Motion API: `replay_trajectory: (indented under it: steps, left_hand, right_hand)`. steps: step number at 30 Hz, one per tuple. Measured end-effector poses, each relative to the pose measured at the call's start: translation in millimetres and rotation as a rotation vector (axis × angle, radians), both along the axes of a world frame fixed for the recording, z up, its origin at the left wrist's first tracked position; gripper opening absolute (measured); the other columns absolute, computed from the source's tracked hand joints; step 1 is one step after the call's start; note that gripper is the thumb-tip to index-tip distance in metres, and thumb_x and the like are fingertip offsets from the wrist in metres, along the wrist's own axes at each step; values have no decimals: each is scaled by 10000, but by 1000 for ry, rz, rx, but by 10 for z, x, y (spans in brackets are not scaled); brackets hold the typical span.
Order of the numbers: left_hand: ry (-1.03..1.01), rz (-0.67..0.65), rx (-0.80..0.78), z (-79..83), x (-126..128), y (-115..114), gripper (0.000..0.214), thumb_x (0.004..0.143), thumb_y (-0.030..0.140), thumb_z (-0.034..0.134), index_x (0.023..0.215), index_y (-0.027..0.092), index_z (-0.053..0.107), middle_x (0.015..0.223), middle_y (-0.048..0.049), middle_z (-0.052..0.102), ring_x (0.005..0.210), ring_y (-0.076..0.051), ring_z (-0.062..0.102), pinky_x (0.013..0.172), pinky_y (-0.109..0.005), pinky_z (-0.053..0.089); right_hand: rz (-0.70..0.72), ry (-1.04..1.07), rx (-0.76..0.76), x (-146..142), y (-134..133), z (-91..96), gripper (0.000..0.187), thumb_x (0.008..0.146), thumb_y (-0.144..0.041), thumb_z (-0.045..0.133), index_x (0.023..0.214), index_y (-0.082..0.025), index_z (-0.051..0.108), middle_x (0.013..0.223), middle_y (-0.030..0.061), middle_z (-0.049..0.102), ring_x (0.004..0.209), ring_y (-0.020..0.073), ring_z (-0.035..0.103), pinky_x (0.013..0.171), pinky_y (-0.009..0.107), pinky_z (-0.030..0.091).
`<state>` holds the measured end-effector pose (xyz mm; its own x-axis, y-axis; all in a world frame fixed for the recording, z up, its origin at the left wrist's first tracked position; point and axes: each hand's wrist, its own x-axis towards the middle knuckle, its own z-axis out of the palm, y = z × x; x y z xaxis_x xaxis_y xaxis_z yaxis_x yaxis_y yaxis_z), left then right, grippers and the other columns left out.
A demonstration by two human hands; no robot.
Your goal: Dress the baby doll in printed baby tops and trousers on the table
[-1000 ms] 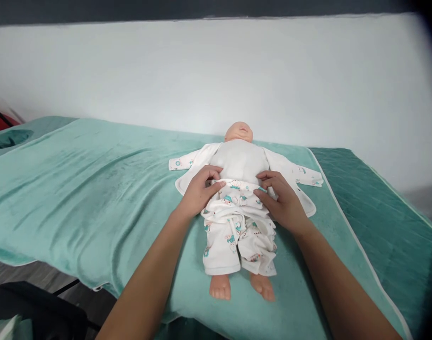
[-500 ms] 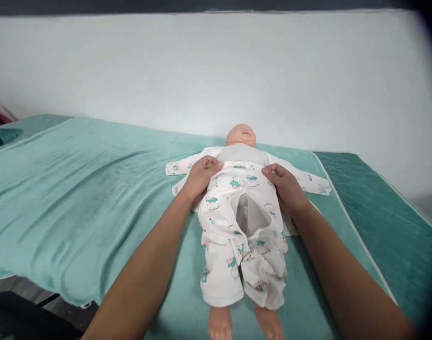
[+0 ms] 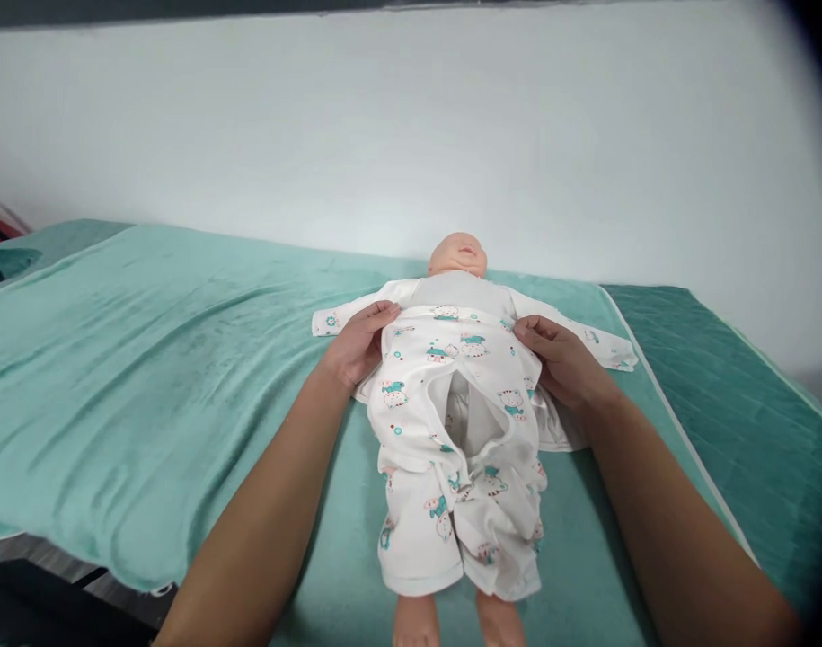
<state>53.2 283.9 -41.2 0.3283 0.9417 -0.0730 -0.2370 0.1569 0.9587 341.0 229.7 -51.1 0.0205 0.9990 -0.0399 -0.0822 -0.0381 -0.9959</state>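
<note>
A baby doll (image 3: 455, 254) lies on its back, its head toward the wall and its feet toward me. White baby trousers (image 3: 417, 395) with a printed animal pattern and an open crotch cover its legs and belly. My left hand (image 3: 363, 346) pinches the waistband at its left side. At the right side of the waistband, my right hand (image 3: 560, 355) pinches the cloth between thumb and fingers. Beneath the trousers is a white long-sleeved top (image 3: 461, 289), its sleeves spread out to both sides. The doll's bare feet (image 3: 416, 620) stick out of the trouser legs.
A light green blanket (image 3: 147, 359) with soft folds lies under the doll. To the right, a darker green cover (image 3: 740, 404) shows beyond the blanket's edge. A white wall (image 3: 384, 135) stands behind. At the lower left is a dark object (image 3: 47, 607) by the floor.
Both hands have moved apart, drawing the waistband wider. The trousers sit flatter and more stretched across the doll's belly.
</note>
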Motion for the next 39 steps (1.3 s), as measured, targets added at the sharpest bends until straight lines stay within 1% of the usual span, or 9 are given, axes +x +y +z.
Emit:
replay_trajectory:
  steps: [4, 7, 13, 17, 21, 25, 30, 34, 39]
  left_hand:
    - [-105, -61, -145, -9, -64, 9, 250, 696, 331, 782, 760, 191, 586, 642, 22, 562, 576, -108, 520, 620, -299, 445]
    - [-184, -59, -216, -14, -85, 16, 211, 693, 280, 781, 773, 182, 612, 677, -4, 611, 617, -131, 560, 627, -301, 474]
    - [-257, -31, -245, 3, -126, -7, 164, 694, 179, 740, 798, 162, 615, 701, 18, 608, 614, -95, 559, 598, -238, 474]
    - [-133, -76, -171, 13, -178, -49, 249, 664, 144, 687, 906, 171, 632, 768, 23, 612, 627, -93, 552, 558, -221, 439]
    - [29, -149, -61, 5, -156, -96, 326, 623, 103, 662, 932, 185, 595, 767, 41, 574, 631, -85, 522, 570, -209, 394]
    - [198, -62, 60, -19, -51, -124, 305, 640, 127, 649, 918, 198, 547, 814, 41, 567, 674, -93, 513, 609, -216, 373]
    - [453, 88, 257, -31, 21, -142, 244, 730, 211, 607, 970, 192, 563, 949, -2, 597, 852, -133, 550, 755, -251, 405]
    - [525, 84, 204, -47, 3, -115, 305, 752, 263, 605, 1049, 206, 561, 955, -17, 631, 841, -158, 573, 722, -270, 424]
    - [506, -38, 147, -70, -35, -52, 122, 706, 292, 661, 748, 186, 618, 748, -29, 633, 684, -177, 563, 567, -277, 395]
  right_hand:
    - [164, -78, 2, 109, -106, 61, 348, 719, -447, 779, 931, -234, 603, 732, -8, 570, 609, 129, 519, 532, 247, 433]
    - [232, -125, 18, 164, -135, 75, 312, 715, -344, 778, 944, -223, 603, 851, 5, 620, 722, 136, 567, 624, 248, 457]
    - [-22, -339, 25, 119, -50, -46, 216, 676, -191, 645, 878, -223, 579, 770, -50, 584, 524, 73, 440, 453, 200, 350]
    - [-135, -436, -10, 35, -30, -81, 227, 646, -182, 614, 864, -237, 581, 827, -20, 624, 512, 97, 498, 416, 227, 441]
    - [-124, -397, -61, -6, -40, -69, 233, 640, -178, 651, 859, -244, 601, 835, 9, 668, 580, 139, 572, 446, 259, 508]
    - [-103, -370, -95, -17, -36, -59, 255, 638, -164, 651, 879, -246, 631, 778, 11, 686, 587, 148, 580, 443, 247, 482]
    - [-5, -422, -17, -11, -32, -66, 89, 673, -182, 618, 743, -226, 586, 645, -19, 610, 531, 120, 515, 409, 208, 390]
    - [-1, -427, -10, -31, -45, -90, 141, 670, -189, 648, 749, -233, 540, 641, -25, 591, 506, 116, 473, 387, 210, 324]
    - [36, -286, 30, -97, -54, -101, 184, 693, -208, 666, 833, -239, 550, 758, 8, 657, 651, 171, 577, 482, 247, 427]
